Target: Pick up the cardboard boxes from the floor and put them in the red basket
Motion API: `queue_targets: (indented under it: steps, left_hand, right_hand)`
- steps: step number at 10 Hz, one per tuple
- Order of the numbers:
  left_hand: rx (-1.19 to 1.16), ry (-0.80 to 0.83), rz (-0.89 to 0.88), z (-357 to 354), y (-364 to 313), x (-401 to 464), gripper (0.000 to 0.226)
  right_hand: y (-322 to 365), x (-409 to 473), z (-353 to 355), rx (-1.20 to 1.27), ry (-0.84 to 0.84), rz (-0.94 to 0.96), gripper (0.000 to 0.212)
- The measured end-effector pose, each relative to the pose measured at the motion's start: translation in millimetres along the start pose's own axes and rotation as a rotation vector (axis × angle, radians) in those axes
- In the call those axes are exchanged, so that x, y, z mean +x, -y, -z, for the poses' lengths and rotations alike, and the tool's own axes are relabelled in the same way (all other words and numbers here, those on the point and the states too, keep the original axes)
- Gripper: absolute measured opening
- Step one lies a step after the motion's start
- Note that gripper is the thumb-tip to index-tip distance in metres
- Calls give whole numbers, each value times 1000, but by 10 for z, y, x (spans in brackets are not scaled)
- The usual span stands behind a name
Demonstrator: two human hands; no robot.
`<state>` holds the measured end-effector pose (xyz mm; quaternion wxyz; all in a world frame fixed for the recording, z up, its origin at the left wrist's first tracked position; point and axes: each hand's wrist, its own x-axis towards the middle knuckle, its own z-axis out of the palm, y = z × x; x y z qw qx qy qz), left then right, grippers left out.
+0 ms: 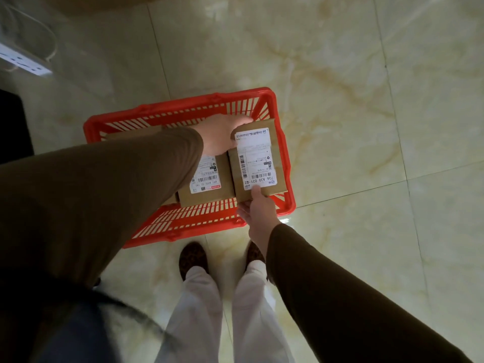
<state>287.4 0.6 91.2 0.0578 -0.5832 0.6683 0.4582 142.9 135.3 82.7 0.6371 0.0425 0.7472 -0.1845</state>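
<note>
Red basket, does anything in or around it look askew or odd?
Nothing stands out. The red basket sits flat on the tiled floor, one labelled box lies inside, and both hands hold another box over it.

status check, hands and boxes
Left hand and right hand both gripping labelled box over red basket. Second box already inside. Nothing blocking.

Glossy marbled tile floor [340, 74]. Red basket [183, 111] sits on it; white power strip [23, 61] far left; shoes [192, 258] near basket.
</note>
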Motion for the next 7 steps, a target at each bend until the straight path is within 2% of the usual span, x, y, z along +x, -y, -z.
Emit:
queue_targets:
  steps: [1, 2, 3, 4, 5, 6, 7]
  left_hand:
    - [198, 0, 96, -45, 83, 88, 69]
    - [207, 19, 131, -66, 174, 89, 71]
    - [196, 9, 97, -51, 206, 73, 69]
    - [254, -47, 85, -38, 192, 5, 72]
    - [262, -44, 70, -108, 197, -52, 79]
    - [163, -86, 87, -148, 292, -223, 83]
    - [-31, -164, 103, -67, 262, -656, 83]
  right_hand:
    - [69, 161, -21, -90, 1, -11, 28]
    - [82, 243, -24, -114, 43, -12, 33]
    - [110, 225, -46, -100, 92, -3, 49]
    - [120, 159, -58, -112, 114, 10, 49]
    - [134, 136, -20, -214, 139, -71, 34]
    - [165, 54, 31, -241, 164, -141, 25]
    - [305, -302, 130, -283, 167, -56, 37]
